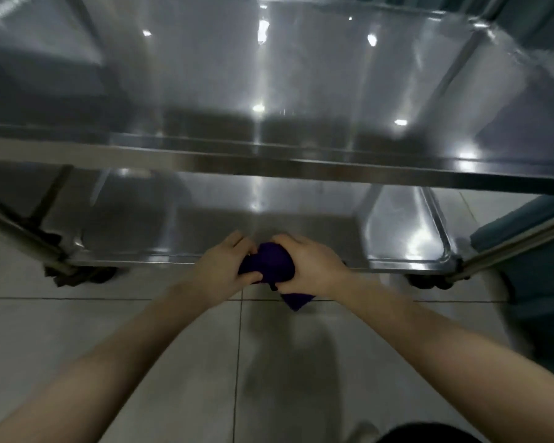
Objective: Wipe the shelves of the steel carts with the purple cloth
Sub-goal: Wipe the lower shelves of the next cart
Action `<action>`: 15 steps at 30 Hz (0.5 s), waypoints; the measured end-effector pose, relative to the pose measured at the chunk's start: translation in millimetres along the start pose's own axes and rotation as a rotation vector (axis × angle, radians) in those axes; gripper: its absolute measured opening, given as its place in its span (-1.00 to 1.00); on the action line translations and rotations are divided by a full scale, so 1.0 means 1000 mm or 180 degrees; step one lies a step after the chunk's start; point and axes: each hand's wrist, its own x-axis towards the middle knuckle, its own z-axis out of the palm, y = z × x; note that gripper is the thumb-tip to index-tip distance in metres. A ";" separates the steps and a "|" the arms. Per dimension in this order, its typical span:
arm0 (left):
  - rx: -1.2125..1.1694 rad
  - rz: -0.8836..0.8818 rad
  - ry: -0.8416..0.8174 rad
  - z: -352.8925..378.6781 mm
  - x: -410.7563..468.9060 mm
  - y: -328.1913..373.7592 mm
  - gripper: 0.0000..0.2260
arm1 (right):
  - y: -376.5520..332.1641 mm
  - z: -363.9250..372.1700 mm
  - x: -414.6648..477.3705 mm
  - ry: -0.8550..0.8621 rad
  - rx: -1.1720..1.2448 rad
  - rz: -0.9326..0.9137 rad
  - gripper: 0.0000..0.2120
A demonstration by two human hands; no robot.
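Gripping from both sides: left hand (224,266) at 9 o'clock and right hand (311,266) at 3 o'clock of the bunched purple cloth (274,262), fingers curled over its top, thumbs tucked beneath.

Toward 12 o'clock, steel cart (269,164) across the whole upper half, front rail running from 9 to 3 o'clock. Broad top shelf (205,75), shiny, dotted with glints of light. Pale tiled floor (141,330) from the cart down to 6 o'clock, soft shadow on it below the cloth. Lower shelf (269,219) under the top one, rounded near corner at 3 o'clock. Dark teal fabric (531,282) at 3 o'clock, beside a slanted steel bar (509,247). Black casters (429,282) at 8 and 4 o'clock under the near corners.

Cloth itself near mid-view, at the near rim of the lower shelf, one corner dangling toward 6 o'clock under the right hand; touching the rim or not, cannot tell.
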 end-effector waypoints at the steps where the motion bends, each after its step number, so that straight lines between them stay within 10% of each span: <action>1: 0.0033 -0.0124 -0.0145 -0.015 -0.006 0.010 -0.68 | -0.015 -0.006 -0.005 -0.0096 0.0015 0.0088 -0.30; 8: -0.0060 -0.0889 -0.0714 -0.147 -0.073 0.110 -0.72 | -0.137 -0.101 -0.066 -0.0608 0.0142 0.0260 -0.33; 15: 0.0175 -0.0433 -0.0480 -0.326 -0.113 0.244 -0.67 | -0.259 -0.267 -0.141 -0.0414 0.0015 0.0031 -0.30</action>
